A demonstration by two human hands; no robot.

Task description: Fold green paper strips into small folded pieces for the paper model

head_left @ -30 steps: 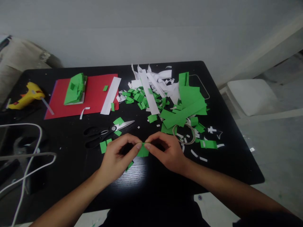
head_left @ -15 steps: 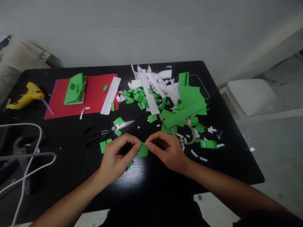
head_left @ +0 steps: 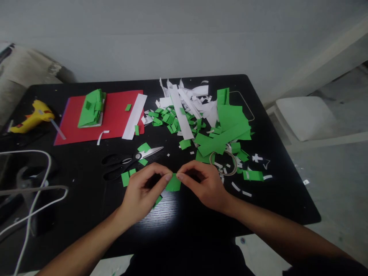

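A small piece of green paper (head_left: 173,184) hangs between my two hands above the black table. My left hand (head_left: 145,188) pinches its upper left edge between thumb and forefinger. The upper right edge is pinched the same way by my right hand (head_left: 204,184). Black-handled scissors (head_left: 140,155) lie just beyond my left hand, blades pointing right, with green scraps beside them. Another green scrap (head_left: 157,201) lies partly under my left hand. Past my right hand is a roll of tape (head_left: 236,165), ringed by green and white paper bits.
At the back lie white paper strips (head_left: 181,111), many green clippings (head_left: 172,120) and larger green sheets (head_left: 232,119). A red sheet (head_left: 115,115) holds a folded green paper bundle (head_left: 91,109). A yellow glue gun (head_left: 36,115), pliers (head_left: 25,184) and a white cable (head_left: 37,195) occupy the left.
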